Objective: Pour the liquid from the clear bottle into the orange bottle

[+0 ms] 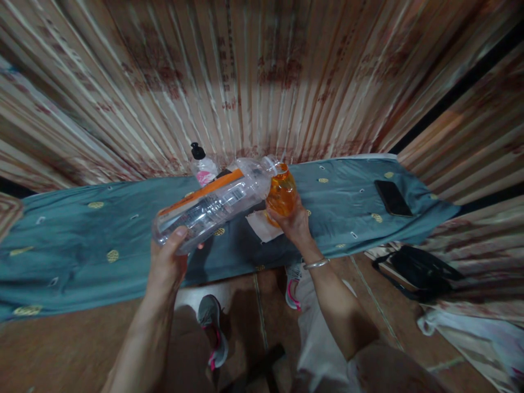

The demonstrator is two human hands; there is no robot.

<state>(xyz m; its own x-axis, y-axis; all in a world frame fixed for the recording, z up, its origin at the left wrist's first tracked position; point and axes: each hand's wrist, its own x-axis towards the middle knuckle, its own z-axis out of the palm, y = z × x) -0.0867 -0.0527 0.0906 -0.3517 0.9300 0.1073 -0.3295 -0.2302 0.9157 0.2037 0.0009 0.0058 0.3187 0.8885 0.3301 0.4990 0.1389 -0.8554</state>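
Note:
My left hand (pixel 170 256) is wrapped round the base of a large clear plastic bottle (pixel 213 204) with an orange-edged label. The bottle lies tilted, its neck pointing right and sitting at the mouth of an orange bottle (pixel 281 191). Around that smaller orange bottle my right hand (pixel 292 218) is closed, holding it roughly upright above the cloth. Whether liquid passes between the two mouths I cannot tell. Under the orange bottle lies a pale folded cloth or paper (pixel 264 226). Behind the clear bottle stands a pump bottle (pixel 203 166) with a black top, partly hidden.
A teal patterned cloth (pixel 123 234) covers the long narrow table. To the right lies a black phone (pixel 393 197). Striped curtains (pixel 254 82) hang close behind. On the right, below the table, is a black bag (pixel 417 270). My shoes (pixel 210 316) show on the tiled floor.

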